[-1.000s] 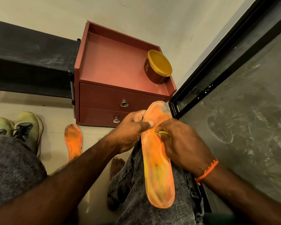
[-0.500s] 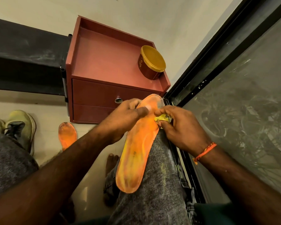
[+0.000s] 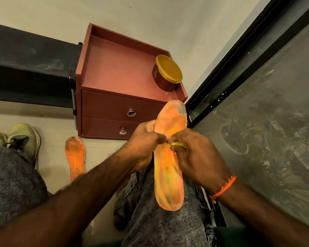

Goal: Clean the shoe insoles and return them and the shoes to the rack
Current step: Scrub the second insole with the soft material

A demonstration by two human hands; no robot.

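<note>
An orange insole with yellow streaks lies lengthwise on my right knee, its grey-worn toe end pointing away. My left hand grips its left edge near the middle. My right hand pinches a small yellow cloth against the insole's surface, thumbs almost touching. A second orange insole lies on the floor to the left. Two pale green shoes stand on the floor at the far left, partly hidden by my left knee.
A dark red two-drawer cabinet stands against the wall ahead, with a brown tub with a yellow lid on top. A black rack shelf runs left of it. A black-framed glass door fills the right side.
The insole swung from slanting left back to lying straight along my knee. My right hand with the cloth slid down from the toe end toward the middle.
</note>
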